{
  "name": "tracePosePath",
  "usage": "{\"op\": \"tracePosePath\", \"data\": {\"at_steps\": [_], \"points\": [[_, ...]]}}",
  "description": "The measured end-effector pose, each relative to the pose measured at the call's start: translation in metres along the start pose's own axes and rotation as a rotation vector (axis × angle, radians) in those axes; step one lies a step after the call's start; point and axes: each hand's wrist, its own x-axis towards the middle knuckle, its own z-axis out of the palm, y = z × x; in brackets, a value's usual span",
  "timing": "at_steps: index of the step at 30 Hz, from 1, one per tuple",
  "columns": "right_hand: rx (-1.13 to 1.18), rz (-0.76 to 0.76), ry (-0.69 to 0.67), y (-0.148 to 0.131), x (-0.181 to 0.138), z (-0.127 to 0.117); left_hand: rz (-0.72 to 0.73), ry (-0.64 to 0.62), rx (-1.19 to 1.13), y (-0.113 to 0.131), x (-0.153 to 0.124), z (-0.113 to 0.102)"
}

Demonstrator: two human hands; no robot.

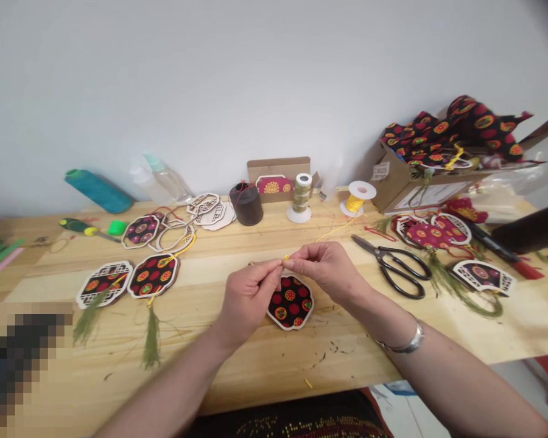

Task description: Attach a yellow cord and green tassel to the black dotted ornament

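Both my hands meet over the top edge of a fabric-covered pendant [290, 302], black with red and orange flower circles and a pale wooden scalloped rim. It lies on the table. My left hand [254, 295] pinches with thumb and forefinger at a bit of yellow cord [286, 258] above the pendant. From the other side my right hand [324, 267] pinches the same yellow cord, its fingertips touching the left ones. A yellow strand runs from behind the right hand toward a spool of yellow cord [356, 199]. The fingertips hide most of the knot area.
Black-handled scissors [393, 264] lie right of my right hand. Finished pendants with green tassels [153, 277] lie at left, others [481, 277] at right. Along the wall stand a black spool [246, 205], a green thread spool [300, 201] and a cardboard box of fabric [406, 182].
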Motion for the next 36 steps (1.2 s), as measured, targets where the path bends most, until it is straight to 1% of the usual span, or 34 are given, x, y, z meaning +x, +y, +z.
{"op": "tracePosePath", "data": {"at_steps": [12,18,22,36], "points": [[-0.007,-0.021,-0.003,0.0003,0.0029,-0.0019,0.059,-0.051,0.056,-0.0013,-0.0013,-0.0016],[0.105,-0.11,-0.022,0.0012,0.0039,0.0,0.108,-0.071,0.097,-0.005,-0.0017,-0.0022],[0.153,-0.099,-0.006,0.0009,0.0035,0.001,0.152,-0.076,0.1,-0.0065,-0.0013,-0.0023],[0.098,-0.12,0.045,0.0046,0.0038,0.0004,0.14,-0.06,0.102,-0.006,-0.0003,-0.0007]]}}
